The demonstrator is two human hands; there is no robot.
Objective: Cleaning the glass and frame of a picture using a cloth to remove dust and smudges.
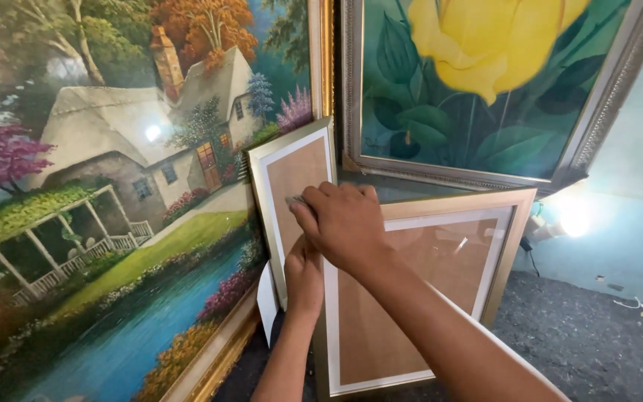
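My right hand (344, 223) curls its fingers over the top corner of the front gold frame (418, 298) standing on the floor, left hand (304, 275) gripping its left edge to steady it against the smaller frame (292, 179) behind.

**One head view, close on stacked frames**

I have only the head camera, worn by the person and angled forward and slightly down. It sits close: the hands, left hand (304, 277) and right hand (341, 223), fill the middle of the frame, forearms entering from the bottom edge. A landscape painting (106, 186) covers the left half, a yellow flower painting (478, 82) the upper right, the floor (597, 335) the lower right.
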